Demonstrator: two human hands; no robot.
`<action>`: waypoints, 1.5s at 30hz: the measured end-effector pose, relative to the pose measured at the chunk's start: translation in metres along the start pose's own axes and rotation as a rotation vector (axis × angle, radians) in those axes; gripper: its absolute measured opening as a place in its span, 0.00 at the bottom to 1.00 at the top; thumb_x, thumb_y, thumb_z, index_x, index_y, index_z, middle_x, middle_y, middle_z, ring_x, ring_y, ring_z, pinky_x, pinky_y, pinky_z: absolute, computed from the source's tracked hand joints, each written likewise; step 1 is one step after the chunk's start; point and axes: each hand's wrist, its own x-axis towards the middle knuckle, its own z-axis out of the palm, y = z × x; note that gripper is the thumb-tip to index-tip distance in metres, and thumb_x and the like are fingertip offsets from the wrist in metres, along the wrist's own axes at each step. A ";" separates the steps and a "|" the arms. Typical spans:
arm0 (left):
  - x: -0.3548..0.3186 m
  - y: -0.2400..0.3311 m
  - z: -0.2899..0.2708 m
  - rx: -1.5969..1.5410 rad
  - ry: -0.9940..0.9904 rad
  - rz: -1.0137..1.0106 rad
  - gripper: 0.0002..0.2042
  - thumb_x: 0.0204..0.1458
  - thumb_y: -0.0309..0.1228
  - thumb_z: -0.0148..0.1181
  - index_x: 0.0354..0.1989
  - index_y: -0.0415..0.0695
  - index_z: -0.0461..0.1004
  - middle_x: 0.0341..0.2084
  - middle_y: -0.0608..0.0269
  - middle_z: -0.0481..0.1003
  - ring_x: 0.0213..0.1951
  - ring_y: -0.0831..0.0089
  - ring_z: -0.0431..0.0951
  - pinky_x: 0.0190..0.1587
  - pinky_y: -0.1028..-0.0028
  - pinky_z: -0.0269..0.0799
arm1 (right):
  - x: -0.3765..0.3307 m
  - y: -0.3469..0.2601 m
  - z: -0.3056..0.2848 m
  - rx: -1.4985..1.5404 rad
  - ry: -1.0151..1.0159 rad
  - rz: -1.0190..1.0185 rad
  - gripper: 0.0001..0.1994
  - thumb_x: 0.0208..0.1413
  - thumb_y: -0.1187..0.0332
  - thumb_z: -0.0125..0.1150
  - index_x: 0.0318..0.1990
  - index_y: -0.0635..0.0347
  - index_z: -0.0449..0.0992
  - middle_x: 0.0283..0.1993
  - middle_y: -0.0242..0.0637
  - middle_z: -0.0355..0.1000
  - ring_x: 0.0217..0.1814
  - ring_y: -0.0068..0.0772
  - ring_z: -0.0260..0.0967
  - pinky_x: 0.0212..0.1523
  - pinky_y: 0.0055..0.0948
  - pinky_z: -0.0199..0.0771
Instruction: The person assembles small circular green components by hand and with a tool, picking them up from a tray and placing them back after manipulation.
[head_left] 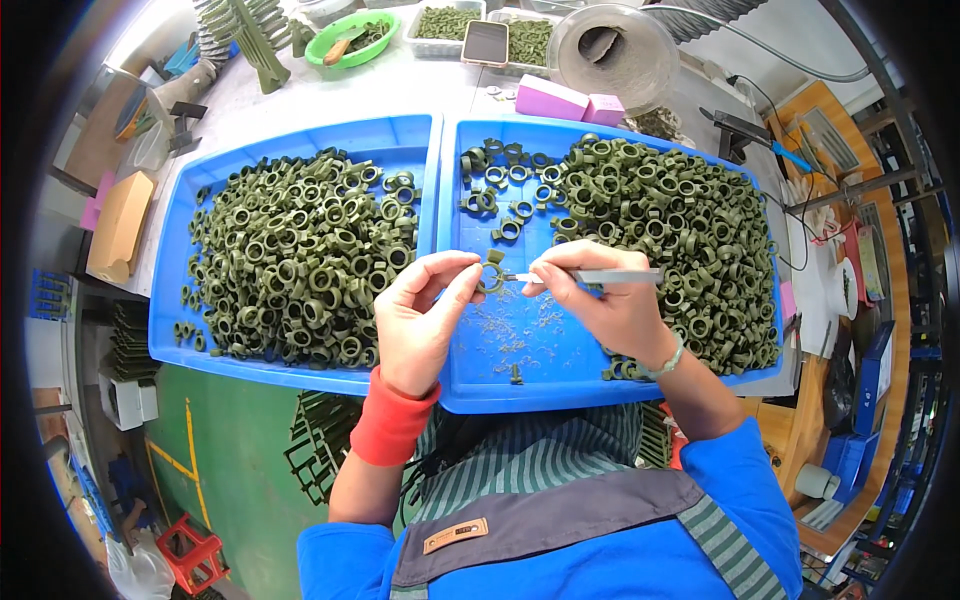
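Observation:
Pinched between the thumb and fingers of my left hand is a small dark green plastic ring with a tab on its upper side. My right hand is closed around a slim grey-handled knife, whose tip meets the ring's right side. Both hands hover over the right blue tray. Beneath them, thin pale shavings are scattered on its bottom. A large heap of similar green rings fills that tray's right side, with several loose rings at its far left.
The left blue tray holds another heap of green rings. Behind the trays stand purple boxes, a phone on tubs of green parts, a green bowl and a large round container. A red stool is lower left.

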 end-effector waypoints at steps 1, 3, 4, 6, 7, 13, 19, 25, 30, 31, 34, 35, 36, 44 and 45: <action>0.000 0.000 0.001 -0.001 -0.001 0.000 0.10 0.58 0.20 0.64 0.47 0.34 0.78 0.39 0.60 0.81 0.38 0.77 0.81 0.42 0.78 0.78 | -0.001 -0.004 0.001 -0.040 -0.007 -0.025 0.03 0.57 0.76 0.66 0.38 0.66 0.82 0.33 0.37 0.81 0.32 0.26 0.79 0.33 0.26 0.78; -0.001 -0.001 0.005 -0.067 0.047 0.002 0.09 0.58 0.20 0.64 0.47 0.34 0.78 0.38 0.60 0.81 0.39 0.77 0.80 0.43 0.77 0.78 | -0.005 -0.006 0.004 -0.080 -0.015 -0.050 0.03 0.57 0.76 0.66 0.37 0.66 0.82 0.32 0.38 0.81 0.32 0.27 0.79 0.33 0.26 0.78; -0.002 -0.001 0.006 -0.066 0.047 0.002 0.09 0.58 0.20 0.64 0.47 0.34 0.78 0.38 0.60 0.81 0.39 0.77 0.80 0.43 0.77 0.78 | -0.007 -0.006 0.007 -0.115 -0.012 -0.110 0.03 0.56 0.76 0.67 0.36 0.66 0.82 0.32 0.39 0.80 0.31 0.29 0.79 0.32 0.26 0.78; -0.002 -0.004 0.009 -0.099 0.088 0.002 0.09 0.58 0.20 0.63 0.47 0.34 0.78 0.39 0.60 0.81 0.40 0.77 0.80 0.44 0.77 0.79 | -0.007 -0.003 0.012 -0.184 0.010 -0.249 0.04 0.53 0.77 0.70 0.35 0.67 0.82 0.30 0.41 0.80 0.29 0.33 0.79 0.30 0.27 0.77; -0.002 -0.005 0.010 -0.101 0.084 0.001 0.09 0.58 0.20 0.63 0.47 0.34 0.78 0.39 0.60 0.81 0.40 0.77 0.80 0.44 0.77 0.79 | -0.008 -0.004 0.015 -0.187 0.012 -0.248 0.04 0.53 0.77 0.70 0.35 0.67 0.82 0.30 0.41 0.80 0.29 0.33 0.79 0.30 0.27 0.77; -0.003 -0.011 0.010 -0.008 0.135 0.061 0.08 0.58 0.20 0.63 0.45 0.35 0.78 0.40 0.62 0.80 0.42 0.78 0.79 0.44 0.78 0.77 | -0.008 -0.012 0.021 -0.171 0.315 -0.203 0.04 0.60 0.76 0.64 0.41 0.66 0.80 0.32 0.41 0.81 0.31 0.28 0.79 0.32 0.25 0.77; -0.005 -0.004 0.012 0.735 0.030 0.776 0.13 0.48 0.17 0.69 0.43 0.38 0.79 0.38 0.58 0.78 0.38 0.68 0.79 0.42 0.72 0.77 | -0.001 0.004 0.021 0.011 0.143 0.013 0.08 0.61 0.75 0.64 0.46 0.66 0.77 0.37 0.37 0.79 0.39 0.23 0.79 0.39 0.22 0.79; -0.013 -0.004 0.023 0.366 0.046 0.451 0.25 0.49 0.12 0.64 0.58 0.39 0.70 0.49 0.57 0.74 0.47 0.70 0.79 0.50 0.72 0.78 | -0.003 0.002 0.025 0.247 0.102 0.048 0.11 0.56 0.81 0.66 0.45 0.65 0.72 0.45 0.38 0.77 0.47 0.26 0.79 0.49 0.27 0.80; -0.010 -0.010 0.016 -0.031 -0.118 0.151 0.23 0.56 0.14 0.61 0.60 0.36 0.67 0.50 0.57 0.75 0.54 0.70 0.77 0.55 0.72 0.77 | -0.004 0.004 0.025 0.112 0.122 -0.078 0.13 0.54 0.83 0.67 0.44 0.64 0.71 0.45 0.40 0.77 0.48 0.30 0.79 0.48 0.30 0.81; -0.009 -0.011 0.015 -0.021 -0.124 0.170 0.22 0.56 0.15 0.61 0.60 0.36 0.68 0.50 0.56 0.76 0.53 0.70 0.78 0.55 0.71 0.77 | -0.005 0.004 0.025 0.062 0.128 -0.103 0.14 0.52 0.82 0.68 0.44 0.63 0.71 0.45 0.41 0.77 0.48 0.32 0.80 0.47 0.30 0.81; -0.011 -0.010 0.016 -0.155 -0.078 0.047 0.17 0.59 0.17 0.59 0.57 0.36 0.71 0.49 0.58 0.77 0.51 0.71 0.78 0.54 0.70 0.78 | -0.005 0.004 0.022 -0.143 0.093 -0.198 0.15 0.50 0.81 0.68 0.44 0.62 0.72 0.43 0.42 0.76 0.47 0.40 0.79 0.48 0.36 0.80; -0.010 -0.011 0.013 -0.155 -0.077 0.048 0.17 0.59 0.17 0.59 0.57 0.36 0.71 0.49 0.58 0.77 0.51 0.71 0.78 0.54 0.70 0.78 | -0.002 0.003 0.020 -0.142 0.092 -0.199 0.15 0.50 0.81 0.68 0.44 0.62 0.72 0.43 0.42 0.76 0.47 0.40 0.79 0.48 0.36 0.80; -0.009 -0.013 0.009 -0.157 -0.048 0.051 0.16 0.60 0.18 0.58 0.57 0.36 0.72 0.49 0.57 0.77 0.51 0.70 0.79 0.53 0.69 0.79 | 0.003 0.002 0.016 -0.285 0.041 -0.209 0.14 0.50 0.81 0.66 0.43 0.61 0.72 0.42 0.42 0.76 0.47 0.44 0.77 0.49 0.38 0.78; -0.007 -0.008 -0.010 -0.267 0.037 -0.125 0.18 0.62 0.21 0.57 0.60 0.36 0.71 0.46 0.62 0.76 0.52 0.65 0.79 0.55 0.67 0.79 | 0.037 0.082 -0.001 -0.662 -0.205 -0.003 0.12 0.51 0.76 0.67 0.42 0.60 0.73 0.41 0.43 0.75 0.48 0.49 0.71 0.52 0.41 0.72; -0.008 -0.008 -0.010 -0.268 0.037 -0.123 0.18 0.62 0.21 0.57 0.60 0.36 0.71 0.46 0.62 0.76 0.52 0.65 0.79 0.55 0.67 0.79 | 0.038 0.091 0.002 -0.663 -0.206 -0.005 0.12 0.51 0.76 0.67 0.42 0.60 0.73 0.41 0.43 0.75 0.48 0.49 0.71 0.52 0.41 0.72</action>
